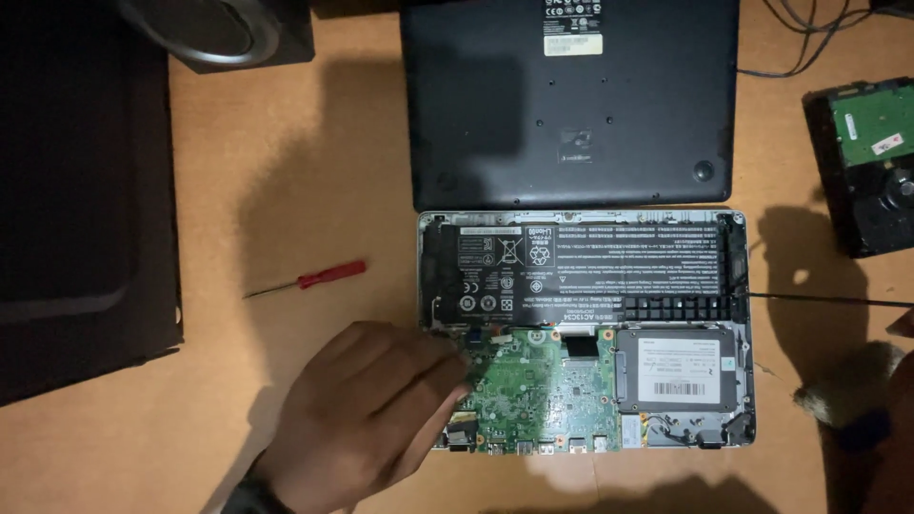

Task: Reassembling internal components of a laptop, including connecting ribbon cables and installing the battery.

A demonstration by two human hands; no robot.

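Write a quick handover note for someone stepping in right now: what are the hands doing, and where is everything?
Left hand: fingertips resting on the left part of the green circuit board in the opened laptop; whether it grips anything is hidden.
Right hand: barely in view at the right edge, unclear.
Done: bottom cover is off, lying above the laptop.
In place: battery, silver drive.
Red screwdriver lies untouched on the table, left of the laptop.

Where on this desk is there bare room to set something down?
Bare wood lies between the red screwdriver and the detached bottom cover, and below the screwdriver, left of the left hand. It is crowded around the opened laptop and the hard drive.
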